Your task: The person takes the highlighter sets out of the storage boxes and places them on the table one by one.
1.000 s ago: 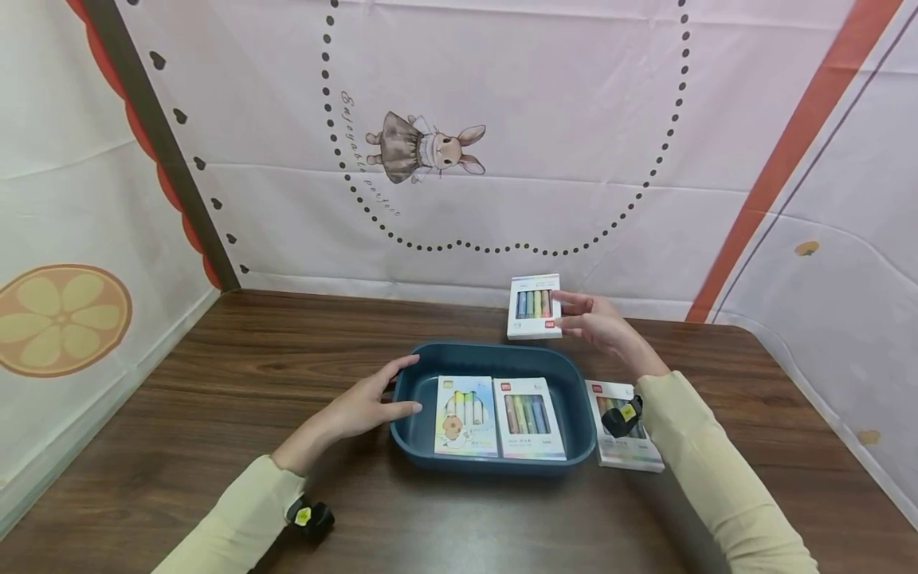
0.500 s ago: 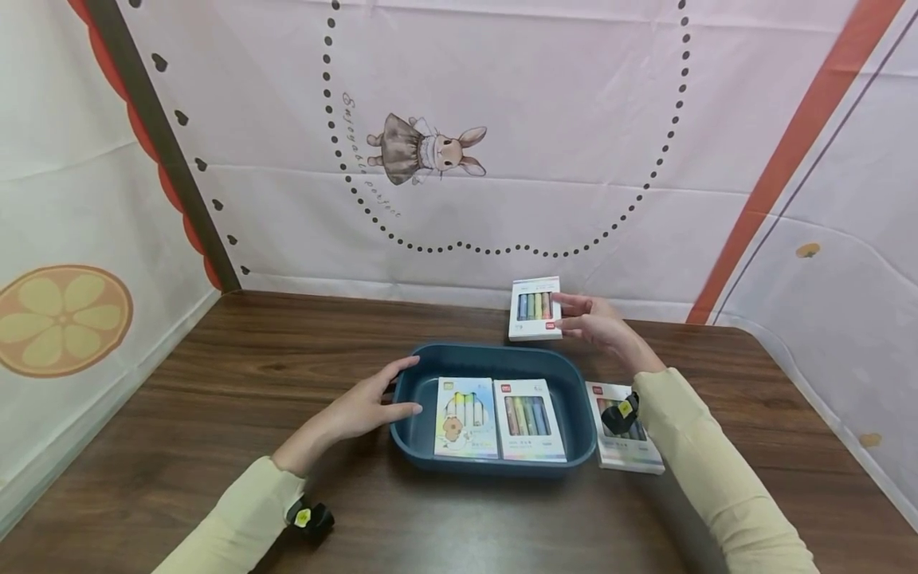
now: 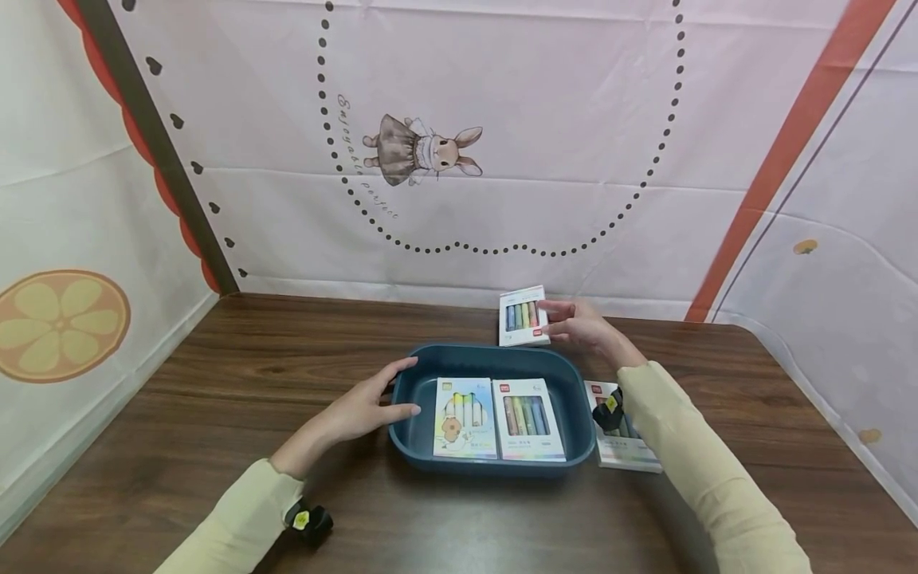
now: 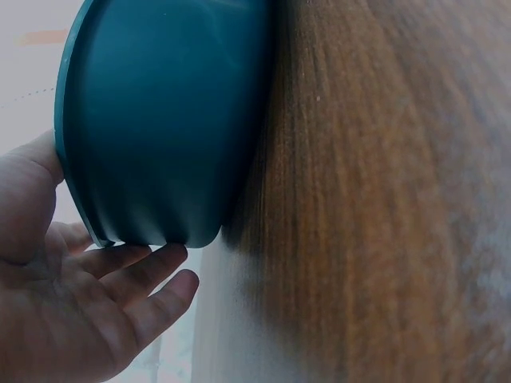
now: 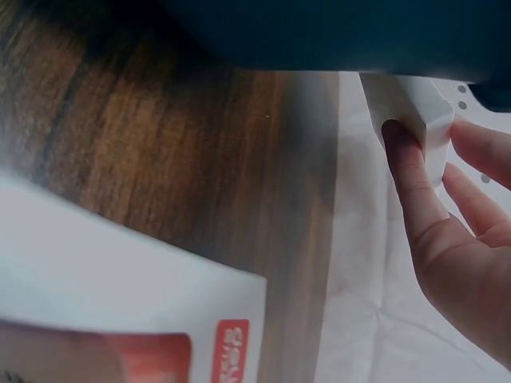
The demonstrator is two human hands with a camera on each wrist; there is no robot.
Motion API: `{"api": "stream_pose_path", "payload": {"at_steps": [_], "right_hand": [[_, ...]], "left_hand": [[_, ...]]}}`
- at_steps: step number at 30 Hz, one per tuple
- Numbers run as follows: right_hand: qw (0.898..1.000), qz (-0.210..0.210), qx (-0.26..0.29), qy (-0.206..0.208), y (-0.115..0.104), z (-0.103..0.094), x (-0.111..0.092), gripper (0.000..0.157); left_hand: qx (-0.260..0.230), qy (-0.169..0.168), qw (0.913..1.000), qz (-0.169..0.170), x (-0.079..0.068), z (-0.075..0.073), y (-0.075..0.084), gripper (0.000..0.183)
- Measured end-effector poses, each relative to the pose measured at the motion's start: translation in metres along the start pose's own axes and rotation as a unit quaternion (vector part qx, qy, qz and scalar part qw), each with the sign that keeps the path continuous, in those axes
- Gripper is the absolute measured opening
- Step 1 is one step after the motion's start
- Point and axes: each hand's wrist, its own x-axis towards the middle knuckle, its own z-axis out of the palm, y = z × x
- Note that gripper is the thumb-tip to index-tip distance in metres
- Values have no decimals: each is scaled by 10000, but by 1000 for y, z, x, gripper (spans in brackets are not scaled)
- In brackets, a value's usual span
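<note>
A dark blue plastic basin [image 3: 584, 426] sits on the table, holding two flat boxes side by side: a marker box [image 3: 464, 446] with a cartoon print and a white crayon box [image 3: 531, 446]. My left hand [image 3: 362, 408] grips the basin's left end, thumb over the rim; in the left wrist view its fingers [image 4: 160, 307] touch the outer wall. Behind the basin, my right hand [image 3: 584, 328] pinches another white crayon box [image 3: 524, 335] by its right edge, tilted. The right wrist view shows the thumb [image 5: 407, 171] on that box's side.
Against the basin's right side lies one more crayon box [image 3: 627, 458], partly covered by the right wrist's camera. The wooden table [image 3: 287, 351] ends at a printed cloth backdrop [image 3: 559, 159] close behind the held box.
My right hand and its crayon box have shifted slightly left and down in the head view, and the box has turned a little. The left hand and basin keep their places.
</note>
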Motion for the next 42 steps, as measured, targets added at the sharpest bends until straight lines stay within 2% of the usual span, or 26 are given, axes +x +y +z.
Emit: {"api": "stream_pose_path", "payload": {"at_steps": [8, 21, 29, 36, 42], "right_hand": [[9997, -14, -61, -227, 2, 2, 5, 58], [9997, -18, 64, -222, 9, 10, 12, 55], [9971, -226, -135, -712, 11, 11, 13, 58], [9904, -507, -337, -1244, 13, 10, 13, 61], [9904, -522, -394, -1215, 12, 14, 12, 63]], "left_hand": [[-2, -5, 10000, 58, 0, -1, 1, 68], [-25, -10, 10000, 50, 0, 0, 1, 68], [11, 9, 10000, -17, -1, 0, 1, 68], [45, 15, 10000, -4, -1, 0, 0, 68], [-47, -43, 10000, 49, -2, -1, 1, 70]]}}
